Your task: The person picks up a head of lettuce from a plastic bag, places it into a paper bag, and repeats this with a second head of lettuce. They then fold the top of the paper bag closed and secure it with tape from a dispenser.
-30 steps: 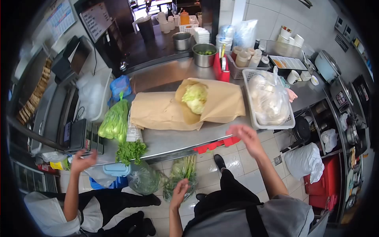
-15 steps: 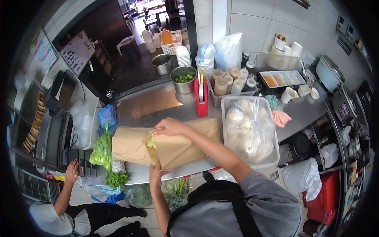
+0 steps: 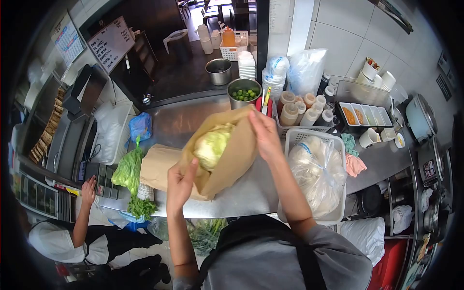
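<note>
Both of my hands grip the mouth of a brown paper bag [image 3: 239, 145], tilted up over the steel counter with its opening facing me. Inside it shows a pale green leafy head [image 3: 212, 147], cabbage or lettuce; I cannot tell which. My left hand [image 3: 181, 186] pinches the near left edge, thumb on the inside. At the far right rim, my right hand [image 3: 266, 135] is closed on the paper. A second brown paper bundle [image 3: 157, 166] lies behind the bag on the left, partly covered by it. Beside that bundle are a bag of green vegetables [image 3: 128, 169] and leafy herbs [image 3: 141, 208].
On the right stands a white crate [image 3: 340, 193] with plastic-wrapped pale contents. Sauce bottles [image 3: 307, 108], a pot of green limes [image 3: 244, 94] and a red dispenser [image 3: 263, 106] line the back. A co-worker's hand [image 3: 88, 191] rests at the left near a dark machine.
The bag has been lifted and tilted from lying on the counter, and its mouth spread wide, exposing the leafy head. My right hand moved right to the far rim; the view shifted slightly.
</note>
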Motion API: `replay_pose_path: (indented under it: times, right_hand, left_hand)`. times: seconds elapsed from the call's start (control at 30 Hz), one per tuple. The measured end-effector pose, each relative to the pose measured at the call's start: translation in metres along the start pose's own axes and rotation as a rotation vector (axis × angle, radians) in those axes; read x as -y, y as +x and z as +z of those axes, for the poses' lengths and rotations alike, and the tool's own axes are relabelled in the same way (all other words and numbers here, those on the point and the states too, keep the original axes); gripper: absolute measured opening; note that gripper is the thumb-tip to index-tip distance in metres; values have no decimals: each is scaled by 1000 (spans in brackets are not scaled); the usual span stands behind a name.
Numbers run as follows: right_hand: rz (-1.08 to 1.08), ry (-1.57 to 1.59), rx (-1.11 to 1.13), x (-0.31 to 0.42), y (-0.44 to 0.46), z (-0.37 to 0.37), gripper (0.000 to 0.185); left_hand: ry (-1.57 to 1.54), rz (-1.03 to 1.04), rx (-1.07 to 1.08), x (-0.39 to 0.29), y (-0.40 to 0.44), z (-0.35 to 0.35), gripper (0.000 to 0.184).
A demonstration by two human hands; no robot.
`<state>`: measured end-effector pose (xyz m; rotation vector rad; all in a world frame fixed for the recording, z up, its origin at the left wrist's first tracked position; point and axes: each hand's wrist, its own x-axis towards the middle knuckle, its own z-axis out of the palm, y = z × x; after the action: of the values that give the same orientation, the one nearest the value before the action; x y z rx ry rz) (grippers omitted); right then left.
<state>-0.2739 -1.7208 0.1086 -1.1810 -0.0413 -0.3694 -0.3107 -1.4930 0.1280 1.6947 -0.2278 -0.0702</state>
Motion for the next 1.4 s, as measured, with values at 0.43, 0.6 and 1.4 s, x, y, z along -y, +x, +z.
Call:
replay_pose_path:
  times: [0.43, 0.6, 1.4]
  right_hand:
    - [-630, -876, -137, 67, -45, -20, 35]
    - [-171, -1341, 814, 78, -47, 16, 56]
    - [-182, -1504, 745, 84, 3, 14, 72]
  left_hand:
    - [118, -14, 149, 11, 23, 20, 35]
    - [105, -4, 234, 10, 30, 24, 36]
    - [974, 811, 459, -29, 20, 3, 18]
